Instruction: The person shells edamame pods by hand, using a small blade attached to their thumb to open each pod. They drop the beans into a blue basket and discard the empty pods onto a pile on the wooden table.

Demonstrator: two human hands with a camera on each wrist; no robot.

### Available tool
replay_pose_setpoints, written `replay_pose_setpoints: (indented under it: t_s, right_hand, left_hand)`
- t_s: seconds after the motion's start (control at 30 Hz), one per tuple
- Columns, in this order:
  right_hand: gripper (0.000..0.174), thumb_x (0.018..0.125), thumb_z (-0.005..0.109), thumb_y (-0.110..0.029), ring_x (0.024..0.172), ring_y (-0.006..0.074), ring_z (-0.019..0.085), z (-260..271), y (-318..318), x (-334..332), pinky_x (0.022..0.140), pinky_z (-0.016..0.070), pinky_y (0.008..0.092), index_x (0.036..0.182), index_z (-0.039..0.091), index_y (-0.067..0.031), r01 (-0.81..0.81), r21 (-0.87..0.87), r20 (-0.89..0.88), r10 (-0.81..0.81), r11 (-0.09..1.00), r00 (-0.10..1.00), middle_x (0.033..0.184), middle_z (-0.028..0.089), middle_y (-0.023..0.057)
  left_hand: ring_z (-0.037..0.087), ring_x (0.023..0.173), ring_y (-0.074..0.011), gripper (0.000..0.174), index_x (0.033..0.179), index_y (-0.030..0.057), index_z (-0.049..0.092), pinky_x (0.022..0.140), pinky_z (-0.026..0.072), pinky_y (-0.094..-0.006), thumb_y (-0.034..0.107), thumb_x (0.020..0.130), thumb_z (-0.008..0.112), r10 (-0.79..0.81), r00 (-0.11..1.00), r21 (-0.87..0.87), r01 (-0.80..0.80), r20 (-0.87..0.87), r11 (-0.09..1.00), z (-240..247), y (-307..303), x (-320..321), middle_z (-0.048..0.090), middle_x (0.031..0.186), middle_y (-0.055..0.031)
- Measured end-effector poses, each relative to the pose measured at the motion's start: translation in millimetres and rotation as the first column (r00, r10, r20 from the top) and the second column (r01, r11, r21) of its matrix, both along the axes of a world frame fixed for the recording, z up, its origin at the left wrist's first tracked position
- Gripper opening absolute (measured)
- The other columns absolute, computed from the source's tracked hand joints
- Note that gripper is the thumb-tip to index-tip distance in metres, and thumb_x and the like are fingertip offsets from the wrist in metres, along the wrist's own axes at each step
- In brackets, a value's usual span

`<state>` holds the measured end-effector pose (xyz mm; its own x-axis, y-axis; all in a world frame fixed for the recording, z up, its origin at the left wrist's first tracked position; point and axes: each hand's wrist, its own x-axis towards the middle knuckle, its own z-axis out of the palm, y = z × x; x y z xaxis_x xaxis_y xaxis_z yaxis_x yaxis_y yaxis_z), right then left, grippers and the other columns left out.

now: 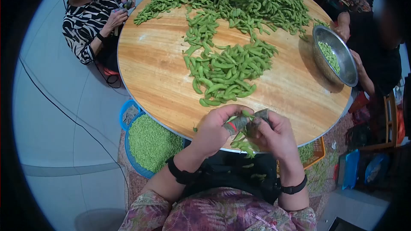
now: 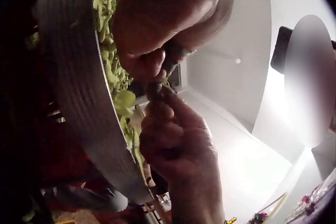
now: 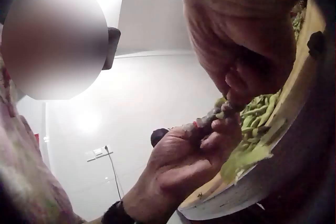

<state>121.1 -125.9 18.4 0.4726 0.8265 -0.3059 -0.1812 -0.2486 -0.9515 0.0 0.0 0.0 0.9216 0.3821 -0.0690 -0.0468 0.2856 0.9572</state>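
Both hands met just off the near edge of the surface (image 1: 154,72). The left hand (image 1: 212,129) and the right hand (image 1: 274,134) each pinched the same green pod (image 1: 247,114). The grip was narrow on both sides, with taped thumbs (image 1: 236,124) pressed on the pod from above and fingers curled under it. The pod hung clear of the wood, over the person's lap.

A big pile (image 1: 227,70) of pods lay across the middle and far side of the surface. A metal bowl (image 1: 344,51) holding some beans sat at its right edge. A blue basket (image 1: 127,145) full of beans stood below its near left edge.

The step looked like splitting the pod open. To do it well, I judged, the thumbs should bear on the seam rather than on the flat face. The hands should twist in opposite ways with short, firm pressure. Holding the pod over a container would also stop loosened beans from dropping into the lap.
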Motion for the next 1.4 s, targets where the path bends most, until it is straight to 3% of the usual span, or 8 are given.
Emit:
replay_pose_setpoints:
  t_s: [0.17,0.53,0.67,0.73,0.93,1.1,1.23,1.4]
  right_hand:
    - [0.009,0.082,0.053,-0.004,0.057,0.0052,0.041,0.1,0.9,6.9,0.051,0.0374,0.0228,0.084,0.057,0.0039,0.100,0.107,0.508,-0.140,0.989,0.850,0.058,0.049,0.0014]
    - [0.008,0.076,0.054,-0.003,0.050,0.0142,0.048,8.9,-6.4,-7.4,0.050,0.0405,0.0293,0.080,0.051,0.0031,-0.196,0.047,0.644,0.121,0.979,0.756,0.056,0.045,0.0117]
    - [0.004,0.078,0.052,-0.003,0.048,0.0108,0.048,7.6,-9.3,-0.1,0.046,0.0380,0.0259,0.079,0.051,0.0014,-0.230,0.009,0.496,0.196,0.973,0.846,0.055,0.047,0.0073]
    - [0.007,0.084,0.050,-0.006,0.044,0.0062,0.042,8.6,-8.3,3.3,0.043,0.0326,0.0207,0.080,0.054,-0.0008,-0.247,0.063,-0.032,0.249,0.967,0.968,0.055,0.049,0.0014]
    - [0.015,0.089,0.049,-0.014,0.042,0.0035,0.034,-4.6,-9.3,10.6,0.041,0.0273,0.0182,0.087,0.056,-0.0008,-0.063,0.253,-0.598,0.207,0.966,0.774,0.056,0.047,-0.0014]
    - [0.014,0.088,0.051,-0.013,0.044,0.0027,0.037,-2.5,-6.3,5.7,0.042,0.0294,0.0180,0.085,0.057,-0.0021,-0.027,0.155,0.033,0.022,0.988,0.999,0.056,0.049,-0.0012]
    - [0.013,0.087,0.052,-0.012,0.050,0.0027,0.043,-8.5,-4.5,8.8,0.045,0.0344,0.0187,0.079,0.057,-0.0032,-0.034,0.132,0.525,-0.041,0.991,0.850,0.058,0.050,-0.0025]
    - [0.013,0.088,0.052,-0.013,0.053,0.0033,0.044,-3.5,2.4,13.3,0.048,0.0364,0.0194,0.080,0.055,-0.0026,0.101,0.066,-0.020,-0.100,0.993,0.995,0.059,0.049,-0.0037]
  left_hand:
    - [0.049,0.076,-0.0093,0.030,0.113,-0.0018,0.051,0.063,0.0394,-0.0177,-0.005,0.084,0.042,0.047,0.996,-0.450,-0.007,0.077,0.893,-5.2,1.0,1.0,0.055,0.090,-0.0052]
    - [0.051,0.073,-0.0064,0.015,0.095,0.0006,0.056,0.061,0.0385,-0.0172,-0.004,0.082,0.051,0.158,0.983,-0.494,-0.091,0.095,0.865,-4.0,-10.9,-2.9,0.057,0.086,-0.0021]
    - [0.052,0.075,-0.0068,0.012,0.094,0.0017,0.056,0.062,0.0407,-0.0188,-0.001,0.083,0.052,0.092,0.994,-0.434,-0.055,0.066,0.899,2.9,-11.3,-2.8,0.057,0.085,-0.0013]
    - [0.052,0.076,-0.0069,0.014,0.095,0.0019,0.056,0.063,0.0408,-0.0189,-0.002,0.082,0.051,0.062,0.993,-0.494,-0.003,0.103,0.869,1.2,-9.7,-3.0,0.057,0.085,-0.0012]
    - [0.050,0.074,-0.0065,0.024,0.095,0.0025,0.054,0.062,0.0401,-0.0187,-0.009,0.076,0.046,-0.060,0.961,-0.614,0.219,0.270,0.758,-8.3,-1.8,8.1,0.055,0.087,-0.0010]
    - [0.045,0.066,-0.0030,0.012,0.094,0.0036,0.054,0.053,0.0327,-0.0151,0.007,0.083,0.056,0.098,0.991,-0.487,-0.040,0.094,0.873,3.7,-16.0,22.5,0.053,0.084,0.0008]
    - [0.049,0.070,-0.0031,0.015,0.093,0.0033,0.056,0.055,0.0346,-0.0146,0.003,0.079,0.061,0.152,0.985,-0.221,-0.131,0.081,0.967,-8.4,-13.4,28.3,0.055,0.085,0.0010]
    - [0.049,0.064,-0.0040,0.016,0.097,0.0006,0.057,0.052,0.0340,-0.0146,0.000,0.081,0.055,0.142,0.988,-0.444,-0.102,0.056,0.890,-2.4,-8.8,29.1,0.058,0.081,-0.0019]
